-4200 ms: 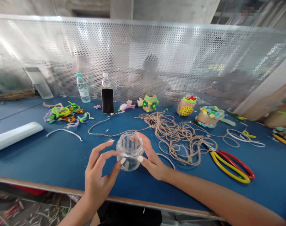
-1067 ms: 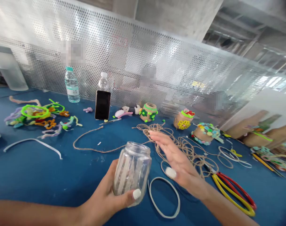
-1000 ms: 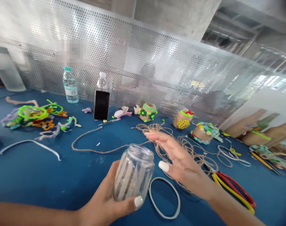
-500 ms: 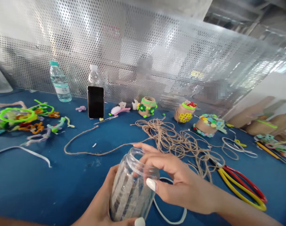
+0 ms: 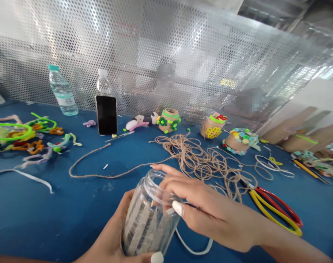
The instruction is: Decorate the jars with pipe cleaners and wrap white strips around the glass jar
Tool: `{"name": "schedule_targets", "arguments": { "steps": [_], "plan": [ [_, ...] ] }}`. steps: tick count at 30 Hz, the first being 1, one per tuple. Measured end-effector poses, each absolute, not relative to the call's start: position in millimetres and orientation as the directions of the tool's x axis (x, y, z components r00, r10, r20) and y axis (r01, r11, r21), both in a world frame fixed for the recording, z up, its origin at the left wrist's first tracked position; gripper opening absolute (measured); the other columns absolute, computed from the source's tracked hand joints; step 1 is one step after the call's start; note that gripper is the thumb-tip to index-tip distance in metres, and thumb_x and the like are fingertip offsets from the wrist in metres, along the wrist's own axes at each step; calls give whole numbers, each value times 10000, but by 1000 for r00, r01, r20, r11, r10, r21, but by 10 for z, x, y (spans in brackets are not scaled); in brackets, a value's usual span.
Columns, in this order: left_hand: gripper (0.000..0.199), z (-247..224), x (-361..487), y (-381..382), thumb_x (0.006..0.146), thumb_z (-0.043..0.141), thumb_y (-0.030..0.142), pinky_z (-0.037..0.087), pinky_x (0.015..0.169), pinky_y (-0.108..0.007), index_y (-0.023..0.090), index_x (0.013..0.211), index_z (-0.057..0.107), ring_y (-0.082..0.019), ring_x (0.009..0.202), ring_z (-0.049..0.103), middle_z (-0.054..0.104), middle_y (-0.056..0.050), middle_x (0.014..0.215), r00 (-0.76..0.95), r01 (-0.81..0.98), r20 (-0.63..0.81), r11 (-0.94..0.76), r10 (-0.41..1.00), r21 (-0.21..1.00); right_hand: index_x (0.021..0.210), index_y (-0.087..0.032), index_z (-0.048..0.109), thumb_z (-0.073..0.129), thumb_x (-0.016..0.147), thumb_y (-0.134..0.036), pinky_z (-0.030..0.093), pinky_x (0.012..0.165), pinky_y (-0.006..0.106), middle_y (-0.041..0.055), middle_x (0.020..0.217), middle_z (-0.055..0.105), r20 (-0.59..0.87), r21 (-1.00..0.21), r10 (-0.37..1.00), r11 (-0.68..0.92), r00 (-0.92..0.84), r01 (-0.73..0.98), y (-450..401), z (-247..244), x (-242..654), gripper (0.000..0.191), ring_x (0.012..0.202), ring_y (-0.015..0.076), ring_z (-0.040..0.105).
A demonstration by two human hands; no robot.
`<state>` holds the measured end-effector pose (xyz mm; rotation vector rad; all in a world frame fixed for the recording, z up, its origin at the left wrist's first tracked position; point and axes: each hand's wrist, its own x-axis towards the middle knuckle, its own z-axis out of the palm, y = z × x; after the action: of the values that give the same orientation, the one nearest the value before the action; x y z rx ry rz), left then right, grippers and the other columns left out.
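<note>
A clear jar [image 5: 152,219] with pale strips running down its side stands tilted at the front. My left hand [image 5: 114,233] is wrapped around its lower body, thumb across the front. Over the neck, my right hand [image 5: 204,212] is closed, its fingers curled at the rim and the thumb pressed near the shoulder. Parts of the right fingertips show only through the jar wall. Behind the jar lies a loose tangle of jute twine [image 5: 188,153], one end looping out to the left. A white strip [image 5: 193,252] curves on the table beside the jar.
Red-and-yellow-handled scissors [image 5: 276,212] lie at right. Farther back stand several decorated twine-wrapped jars [image 5: 169,122], a phone [image 5: 107,116] and a water bottle [image 5: 63,93]. Colourful pipe-cleaner shapes [image 5: 31,146] are heaped at left. A perforated metal panel [image 5: 144,47] closes off the back.
The whole view has shifted slightly, so things on the table sit a little farther left and higher. Both hands keep their hold on the jar, the right thumb slightly shifted along the neck.
</note>
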<state>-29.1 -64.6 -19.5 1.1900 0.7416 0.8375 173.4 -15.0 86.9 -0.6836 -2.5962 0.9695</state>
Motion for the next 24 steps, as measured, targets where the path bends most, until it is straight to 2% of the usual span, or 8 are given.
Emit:
{"name": "schedule_targets", "arguments": {
  "steps": [4,8,11,15,20,24],
  "plan": [
    [862,-195,-300,-639,750,734,493,357,1098,-474,321,1402,197,-321,1346,377,305,-104,1506,520,-183,-61,182,852,966,923,-188,515,466,913,-200,298,1145,420,35,1004,609,63,-642,577,648,-814,409,-183,874,1737,51,1097,178,557],
    [841,-199,-299,-648,765,720,487,357,1099,-472,328,1401,194,-313,1335,398,302,-98,1512,522,-173,-64,178,851,969,901,-187,503,491,857,-155,373,1094,412,50,959,600,59,-578,598,673,-799,461,-215,869,1734,56,1220,222,483],
    [852,-191,-293,-651,762,720,488,359,1096,-486,313,1403,187,-322,1342,390,320,-117,1500,520,-171,-64,177,852,969,888,-187,493,478,846,-138,371,1099,417,43,907,585,72,-539,587,703,-806,464,-226,877,1728,66,1186,215,501],
    [889,-197,-304,-654,757,723,486,341,1108,-493,320,1416,151,-328,1388,315,374,-110,1469,525,-154,-86,194,847,969,913,-193,489,453,867,-152,403,1071,428,50,949,595,77,-522,575,720,-815,458,-226,887,1721,71,1062,201,557],
    [918,-256,-327,-663,755,716,503,280,1138,-516,316,1437,131,-339,1385,315,306,-108,1513,517,-109,-133,219,846,970,956,-189,490,372,890,-124,372,1099,433,54,973,596,107,-501,562,743,-820,444,-217,876,1728,150,983,183,572],
    [889,-255,-330,-661,766,714,486,313,1124,-503,318,1432,150,-333,1376,331,279,-106,1524,520,-121,-85,172,850,978,948,-194,484,417,928,-208,333,1123,455,42,930,590,127,-533,541,744,-831,403,-209,862,1737,72,1006,186,564]
  ]
}}
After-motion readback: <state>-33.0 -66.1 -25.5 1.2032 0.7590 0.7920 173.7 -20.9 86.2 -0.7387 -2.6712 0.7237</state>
